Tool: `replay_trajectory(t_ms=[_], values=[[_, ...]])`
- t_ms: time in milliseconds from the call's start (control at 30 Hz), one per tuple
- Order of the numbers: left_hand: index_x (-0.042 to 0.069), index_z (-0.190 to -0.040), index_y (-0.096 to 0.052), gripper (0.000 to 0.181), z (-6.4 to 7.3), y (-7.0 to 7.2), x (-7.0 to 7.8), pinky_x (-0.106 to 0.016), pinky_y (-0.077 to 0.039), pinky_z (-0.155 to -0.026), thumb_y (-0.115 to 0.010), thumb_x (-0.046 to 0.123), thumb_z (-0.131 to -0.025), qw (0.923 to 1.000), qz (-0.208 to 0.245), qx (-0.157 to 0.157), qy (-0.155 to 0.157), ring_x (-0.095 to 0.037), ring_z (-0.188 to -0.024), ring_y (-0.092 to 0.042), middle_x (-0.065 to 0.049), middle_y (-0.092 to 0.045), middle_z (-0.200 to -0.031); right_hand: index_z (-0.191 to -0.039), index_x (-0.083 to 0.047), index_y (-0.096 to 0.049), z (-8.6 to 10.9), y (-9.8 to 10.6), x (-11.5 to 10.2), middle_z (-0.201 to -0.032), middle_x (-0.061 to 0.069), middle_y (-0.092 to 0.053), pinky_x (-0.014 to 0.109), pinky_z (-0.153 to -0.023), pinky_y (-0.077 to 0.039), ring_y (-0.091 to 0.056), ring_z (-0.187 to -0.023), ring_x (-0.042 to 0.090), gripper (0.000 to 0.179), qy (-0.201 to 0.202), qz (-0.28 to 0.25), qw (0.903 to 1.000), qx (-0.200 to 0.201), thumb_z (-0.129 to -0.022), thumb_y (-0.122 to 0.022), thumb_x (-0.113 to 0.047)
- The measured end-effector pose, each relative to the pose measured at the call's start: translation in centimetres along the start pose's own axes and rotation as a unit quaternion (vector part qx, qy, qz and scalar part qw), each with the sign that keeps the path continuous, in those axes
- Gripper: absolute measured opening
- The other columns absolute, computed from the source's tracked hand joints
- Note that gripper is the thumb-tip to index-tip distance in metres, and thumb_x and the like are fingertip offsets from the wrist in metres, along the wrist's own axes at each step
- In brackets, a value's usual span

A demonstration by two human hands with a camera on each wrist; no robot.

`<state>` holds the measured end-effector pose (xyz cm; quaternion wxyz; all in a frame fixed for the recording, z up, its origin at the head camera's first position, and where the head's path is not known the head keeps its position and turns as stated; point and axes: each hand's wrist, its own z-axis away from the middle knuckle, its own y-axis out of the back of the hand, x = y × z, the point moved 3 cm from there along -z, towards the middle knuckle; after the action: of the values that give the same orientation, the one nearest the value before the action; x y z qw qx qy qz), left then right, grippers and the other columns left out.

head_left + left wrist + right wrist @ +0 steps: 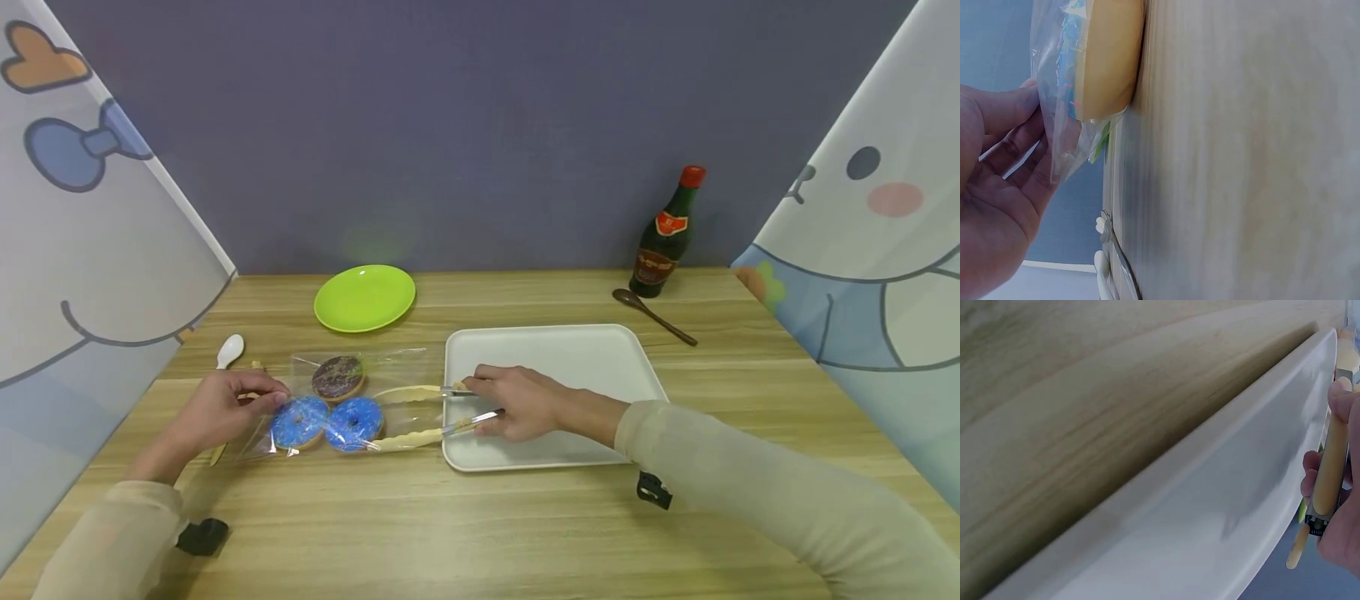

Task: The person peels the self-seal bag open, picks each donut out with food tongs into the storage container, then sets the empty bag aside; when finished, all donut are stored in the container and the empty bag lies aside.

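Observation:
A clear plastic bag (408, 360) lies flat with a chocolate donut (337, 377) and two blue-iced donuts (354, 423) showing through it. My left hand (225, 408) pinches the bag's left end between thumb and fingers, beside the left blue donut (298, 422). In the left wrist view the bag's film (1054, 125) is caught between them. My right hand (517, 402), over the white tray (600, 358), grips tongs (408, 440) with cream tips. The spread tips reach into the bag's right part, either side of the right blue donut; contact with it is unclear.
A green plate (365, 298) sits behind the bag. At the back right a dark bottle (662, 242) with a red cap stands near a brown wooden spoon (656, 317). A white spoon (230, 350) lies beyond the left hand, with other utensils partly hidden there.

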<state>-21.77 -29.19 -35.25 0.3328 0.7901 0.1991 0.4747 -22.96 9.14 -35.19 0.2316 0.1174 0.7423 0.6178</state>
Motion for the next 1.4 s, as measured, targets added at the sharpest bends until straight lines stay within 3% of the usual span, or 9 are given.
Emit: replay_trajectory(t_ms=[167,400,733,1200,1400], values=[[-0.003,-0.084,-0.072,0.002,0.0,0.0,-0.1,-0.015,-0.052,-0.062,-0.07,-0.002,-0.083,1.0,-0.002,0.002,-0.001,-0.002,-0.075,-0.06,-0.012,-0.067,-0.082,-0.126,0.0,-0.055,0.1,-0.3,0.0,-0.102,0.001,-0.053,0.023,-0.065,-0.046,-0.044,-0.069,0.007,0.054,-0.001,0.008,1.0,0.002,-0.087,-0.067,-0.036],[0.004,-0.083,-0.073,0.009,0.2,0.0,-0.3,-0.015,-0.052,-0.06,-0.07,-0.004,-0.083,0.9999,-0.013,0.003,0.0,-0.003,-0.073,-0.06,-0.011,-0.067,-0.082,-0.125,0.0,-0.055,0.4,-0.5,-0.4,-0.102,0.001,-0.053,0.022,-0.063,-0.046,-0.044,-0.067,0.005,0.052,-0.005,0.014,0.9999,0.004,-0.088,-0.066,-0.035],[-0.001,-0.084,-0.072,0.009,0.7,0.2,-0.2,-0.014,-0.051,-0.062,-0.069,-0.009,-0.081,0.9999,0.011,0.01,-0.003,-0.002,-0.074,-0.061,-0.007,-0.067,-0.08,-0.124,-0.001,-0.056,1.2,-0.5,-0.7,-0.098,0.0,-0.052,0.02,-0.059,-0.044,-0.042,-0.063,0.004,0.051,-0.012,0.019,0.9994,0.025,-0.087,-0.067,-0.035],[-0.004,-0.085,-0.072,0.004,0.5,0.3,-0.3,-0.013,-0.051,-0.063,-0.07,-0.006,-0.082,0.9999,-0.008,0.01,0.002,0.0,-0.077,-0.059,-0.008,-0.067,-0.082,-0.121,0.001,-0.058,4.2,0.5,-0.4,-0.099,0.002,-0.053,0.021,-0.059,-0.046,-0.041,-0.061,0.006,0.05,-0.029,0.021,0.9961,0.081,-0.086,-0.068,-0.034],[-0.003,-0.086,-0.072,0.003,0.5,0.3,-0.4,-0.013,-0.051,-0.063,-0.071,-0.003,-0.083,0.9999,-0.009,0.008,0.004,-0.001,-0.075,-0.061,-0.009,-0.067,-0.082,-0.12,0.003,-0.058,6.1,0.9,0.0,-0.099,0.003,-0.054,0.019,-0.057,-0.044,-0.037,-0.057,0.002,0.048,-0.043,-0.004,0.9946,0.095,-0.085,-0.071,-0.027]])
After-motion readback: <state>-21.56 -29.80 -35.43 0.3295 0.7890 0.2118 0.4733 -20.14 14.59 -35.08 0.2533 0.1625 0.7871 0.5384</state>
